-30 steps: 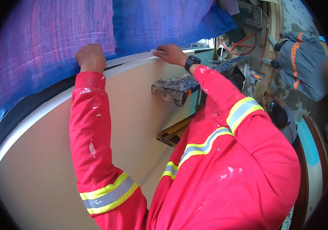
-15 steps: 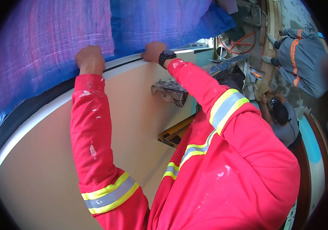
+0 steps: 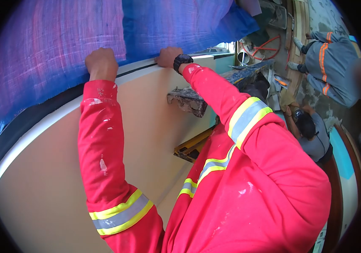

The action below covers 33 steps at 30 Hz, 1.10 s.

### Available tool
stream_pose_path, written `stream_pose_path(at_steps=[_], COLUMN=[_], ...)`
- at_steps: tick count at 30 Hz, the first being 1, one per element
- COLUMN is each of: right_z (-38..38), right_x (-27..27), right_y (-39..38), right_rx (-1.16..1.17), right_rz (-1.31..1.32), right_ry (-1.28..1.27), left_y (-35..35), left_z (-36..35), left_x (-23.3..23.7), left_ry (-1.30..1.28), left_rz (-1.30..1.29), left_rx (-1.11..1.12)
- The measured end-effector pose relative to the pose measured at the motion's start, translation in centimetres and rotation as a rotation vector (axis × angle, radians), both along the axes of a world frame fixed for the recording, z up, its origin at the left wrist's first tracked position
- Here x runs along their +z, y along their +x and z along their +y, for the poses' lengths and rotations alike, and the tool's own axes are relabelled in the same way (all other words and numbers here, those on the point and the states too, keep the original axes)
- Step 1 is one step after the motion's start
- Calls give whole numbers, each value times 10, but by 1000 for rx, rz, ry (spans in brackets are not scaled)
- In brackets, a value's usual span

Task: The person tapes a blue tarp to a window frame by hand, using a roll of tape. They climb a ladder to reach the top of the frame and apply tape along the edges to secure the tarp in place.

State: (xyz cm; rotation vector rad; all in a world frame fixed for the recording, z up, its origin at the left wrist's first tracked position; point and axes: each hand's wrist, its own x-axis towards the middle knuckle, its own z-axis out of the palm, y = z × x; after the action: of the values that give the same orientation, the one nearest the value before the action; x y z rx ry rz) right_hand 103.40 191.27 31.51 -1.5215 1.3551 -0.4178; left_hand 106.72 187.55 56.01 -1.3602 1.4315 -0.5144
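A blue woven sheet point(image 3: 104, 29) hangs over the top of a beige wall point(image 3: 146, 139), above a white strip point(image 3: 54, 118) and a dark gap. My left hand point(image 3: 101, 63) is a closed fist pressed against the sheet's lower edge; whatever may be inside it is hidden. My right hand point(image 3: 168, 57), with a black watch point(image 3: 181, 61) on the wrist, rests on the same edge further right. Its fingers are curled out of sight over the strip. Both arms wear red sleeves with reflective bands.
A paint-crusted plank point(image 3: 197, 99) juts out from the wall just below my right arm, with a yellow frame point(image 3: 189, 147) under it. Far below, a person in grey overalls point(image 3: 332, 67) and another in a dark cap point(image 3: 311, 130) are on the ground among red hoses point(image 3: 265, 46).
My right hand has slid left along the sheet's lower edge, from near the plank toward my left hand. My left fist has stayed nearly where it was.
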Motion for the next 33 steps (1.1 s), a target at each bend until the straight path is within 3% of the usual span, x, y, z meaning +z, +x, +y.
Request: stream_pose_path(at_steps=[33], right_z=[-1], right_x=[-5], right_y=[6], right_rx=[-28], right_rz=[26], right_ry=[-19], left_y=[1], left_z=[2], left_x=[0], left_ry=[-7], left_rz=[14], left_rx=[-16])
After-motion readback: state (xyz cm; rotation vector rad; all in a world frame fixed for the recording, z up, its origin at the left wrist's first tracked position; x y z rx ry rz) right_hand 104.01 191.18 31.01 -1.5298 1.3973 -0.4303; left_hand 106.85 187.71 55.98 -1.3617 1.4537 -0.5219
